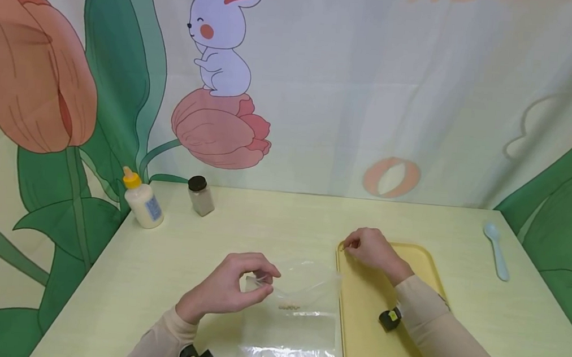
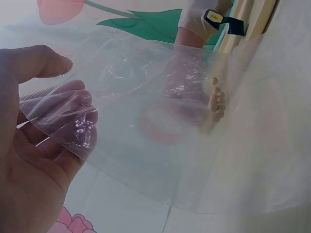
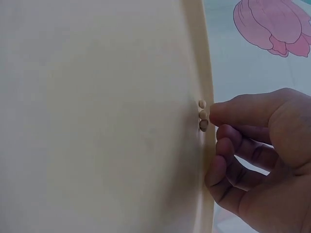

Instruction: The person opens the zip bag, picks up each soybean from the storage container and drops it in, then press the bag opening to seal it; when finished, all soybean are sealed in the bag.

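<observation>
My left hand (image 1: 236, 282) holds the mouth of a clear plastic bag (image 1: 293, 329), its curled fingers showing through the film in the left wrist view. Several small tan beans (image 2: 217, 101) lie together in a row inside the bag. At the yellow tray's left rim is my right hand (image 1: 372, 248). In the right wrist view, three beans (image 3: 203, 115) line the inside edge of the tray (image 3: 121, 121). The right thumb tip is close beside them, with fingers loosely bent and no bean visible between them.
A white glue bottle (image 1: 144, 205) with a yellow cap stands at the back left. Beside it is a small jar (image 1: 202, 200) with a black lid. A pale blue spoon (image 1: 497, 252) lies at the far right. A printed curtain (image 1: 324, 91) hangs behind the table.
</observation>
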A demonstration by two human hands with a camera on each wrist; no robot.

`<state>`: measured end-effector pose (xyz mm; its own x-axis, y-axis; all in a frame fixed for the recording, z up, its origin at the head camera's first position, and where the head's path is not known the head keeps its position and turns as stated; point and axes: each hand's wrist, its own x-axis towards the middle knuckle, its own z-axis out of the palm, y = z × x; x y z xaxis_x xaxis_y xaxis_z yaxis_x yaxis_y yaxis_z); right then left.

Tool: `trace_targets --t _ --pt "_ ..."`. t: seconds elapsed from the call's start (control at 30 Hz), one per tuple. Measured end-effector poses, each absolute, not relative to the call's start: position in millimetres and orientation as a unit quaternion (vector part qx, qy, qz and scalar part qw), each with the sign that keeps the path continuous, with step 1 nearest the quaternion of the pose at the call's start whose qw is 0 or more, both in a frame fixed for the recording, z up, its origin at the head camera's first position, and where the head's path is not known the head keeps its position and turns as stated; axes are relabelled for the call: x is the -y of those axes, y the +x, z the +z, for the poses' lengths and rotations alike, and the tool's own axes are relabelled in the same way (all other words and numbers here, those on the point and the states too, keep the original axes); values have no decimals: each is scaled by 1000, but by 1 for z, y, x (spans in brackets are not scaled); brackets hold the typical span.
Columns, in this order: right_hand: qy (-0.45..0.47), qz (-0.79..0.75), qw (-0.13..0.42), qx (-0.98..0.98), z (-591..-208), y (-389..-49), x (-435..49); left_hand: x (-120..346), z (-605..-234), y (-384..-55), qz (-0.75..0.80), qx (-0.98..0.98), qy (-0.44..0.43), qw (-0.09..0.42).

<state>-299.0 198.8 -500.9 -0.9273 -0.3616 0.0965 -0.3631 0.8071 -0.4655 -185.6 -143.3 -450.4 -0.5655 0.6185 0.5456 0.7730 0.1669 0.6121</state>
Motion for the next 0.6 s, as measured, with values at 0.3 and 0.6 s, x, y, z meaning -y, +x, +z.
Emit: trace_targets --t 0.3,0.6 --pt "188 221 -6 957 -499 -297 -197 143 -448 -186 -454 762 -455 82" --pt "185 203 -21 961 -499 -298 -197 141 -448 -184 -453 764 -452 82"
